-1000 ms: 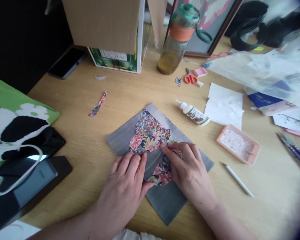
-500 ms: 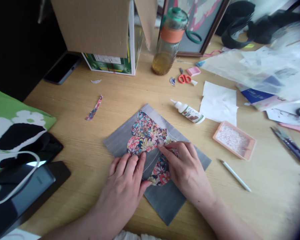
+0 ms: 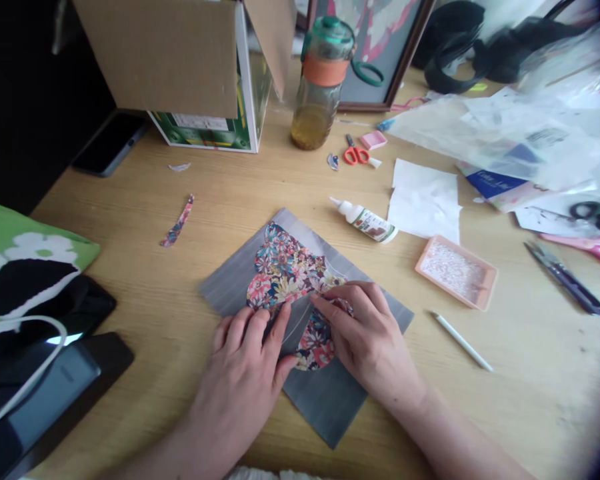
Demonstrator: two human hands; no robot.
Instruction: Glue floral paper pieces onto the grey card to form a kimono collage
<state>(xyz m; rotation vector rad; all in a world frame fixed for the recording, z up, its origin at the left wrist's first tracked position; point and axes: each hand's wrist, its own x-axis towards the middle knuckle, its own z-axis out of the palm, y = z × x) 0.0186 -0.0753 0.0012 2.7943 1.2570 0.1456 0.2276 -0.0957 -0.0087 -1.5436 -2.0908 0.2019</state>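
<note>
Floral cutout [image 3: 286, 275]: long axis up-left

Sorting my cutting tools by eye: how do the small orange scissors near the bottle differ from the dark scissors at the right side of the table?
The orange scissors have bright orange loop handles; the dark scissors look dark purple-black throughout. The orange scissors look short and stubby, the dark scissors long and slim. The orange scissors lie at the back by the bottle, the dark scissors on the right beyond the pink tray. Both lie flat on the table, away from either hand.
</note>
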